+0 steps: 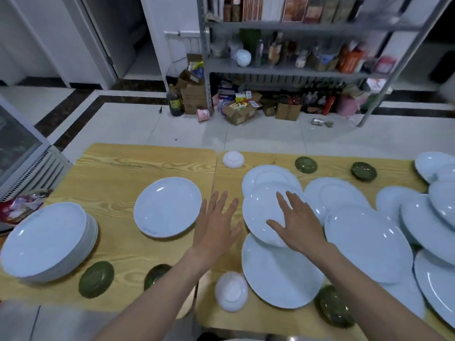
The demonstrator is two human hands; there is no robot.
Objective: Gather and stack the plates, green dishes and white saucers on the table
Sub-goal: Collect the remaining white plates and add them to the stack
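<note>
Plates (268,212) glossy, pale blue-white, round, overlapping

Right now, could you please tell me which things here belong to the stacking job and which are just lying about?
Job: plate stack; loose plates; green dishes; white saucers.
Lying about: wrapper; shelf; boxes; bottle.

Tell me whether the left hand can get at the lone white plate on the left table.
Probably yes. The left hand is open just right of the lone plate, only bare table between them, and nothing lies on it.
</note>
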